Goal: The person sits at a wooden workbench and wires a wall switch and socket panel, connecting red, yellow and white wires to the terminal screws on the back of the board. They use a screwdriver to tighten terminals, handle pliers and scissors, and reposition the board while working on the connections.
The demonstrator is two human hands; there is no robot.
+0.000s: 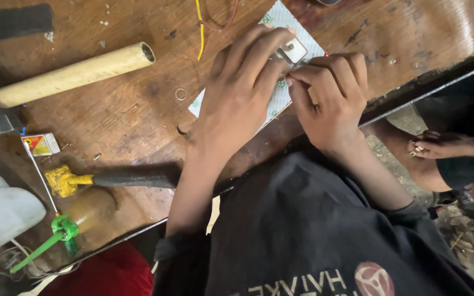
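Left hand (242, 93) presses flat, fingers together, on a white card (281, 33) at the counter's (127, 115) one o'clock. Right hand (330, 96) pinches a small metal piece (293, 51) there. Wooden handle (78, 74) lies at ten o'clock.

A small box (40, 144) lies flat on the brown wooden desk (127, 109), far over on the left side. It is shaped like a little brick. Its top is yellow and red, and its end is white.

A flat white card (278, 98) with small green marks lies near the top middle of the desk. It sits tilted, with one corner pointing up. Both hands rest on it and hide most of it, so only its edges and corners show.
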